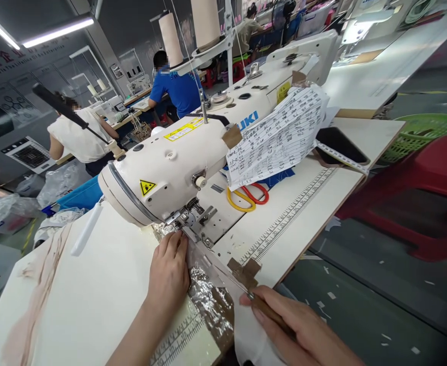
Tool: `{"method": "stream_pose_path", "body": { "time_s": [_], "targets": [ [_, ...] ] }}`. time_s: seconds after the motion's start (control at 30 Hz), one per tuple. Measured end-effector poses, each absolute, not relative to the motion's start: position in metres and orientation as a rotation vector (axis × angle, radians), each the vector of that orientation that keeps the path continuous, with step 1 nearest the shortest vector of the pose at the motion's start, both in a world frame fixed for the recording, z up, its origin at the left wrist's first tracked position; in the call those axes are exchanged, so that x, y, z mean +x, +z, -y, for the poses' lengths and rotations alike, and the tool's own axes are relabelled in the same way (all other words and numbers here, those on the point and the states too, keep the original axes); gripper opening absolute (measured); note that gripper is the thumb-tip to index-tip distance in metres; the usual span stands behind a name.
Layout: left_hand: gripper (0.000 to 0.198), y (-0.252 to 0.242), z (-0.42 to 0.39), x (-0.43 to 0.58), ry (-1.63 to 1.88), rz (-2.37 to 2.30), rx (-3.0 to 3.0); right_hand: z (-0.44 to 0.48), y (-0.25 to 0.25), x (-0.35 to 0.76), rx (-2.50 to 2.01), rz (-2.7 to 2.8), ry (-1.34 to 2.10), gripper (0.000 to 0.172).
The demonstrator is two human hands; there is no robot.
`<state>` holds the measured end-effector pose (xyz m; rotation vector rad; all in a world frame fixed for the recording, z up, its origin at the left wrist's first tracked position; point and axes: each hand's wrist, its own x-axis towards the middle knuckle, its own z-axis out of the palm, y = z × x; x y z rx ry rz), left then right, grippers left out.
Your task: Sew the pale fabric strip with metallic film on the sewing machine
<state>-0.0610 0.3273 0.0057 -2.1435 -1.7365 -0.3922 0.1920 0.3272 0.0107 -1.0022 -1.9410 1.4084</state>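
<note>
The machine (162, 173) stands on the counter (109, 269), cones (170, 40) behind it, a sheet (277, 137) against its right side. Scissors (242, 201) lie below the sheet, between machine and ruler (288, 216). Cloth (40, 300) lies at far left. Of the hands, the left (169, 269) rests before the machine; the right (288, 320), with a tool (266, 309), is nearer. Beyond the counter's right edge are a basket (433, 124) and stool (437, 170).

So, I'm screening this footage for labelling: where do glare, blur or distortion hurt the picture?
Head view: bright glints break up the shiny film beside the left hand; head view: the ceiling light burns out white; head view: the red chair looks smeared, while the wooden-handled tool in the right hand is sharper; head view: the scene leans and seems stretched toward its edges.
</note>
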Motion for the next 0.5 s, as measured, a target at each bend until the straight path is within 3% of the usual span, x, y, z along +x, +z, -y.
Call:
{"method": "stream_pose_path", "body": {
  "time_s": [0.5],
  "targets": [
    [0.043,0.015,-0.331,-0.069,-0.692,1.656,-2.305,-0.341,0.010,0.173,-0.893,2.111,1.128,0.023]
  ]
}}
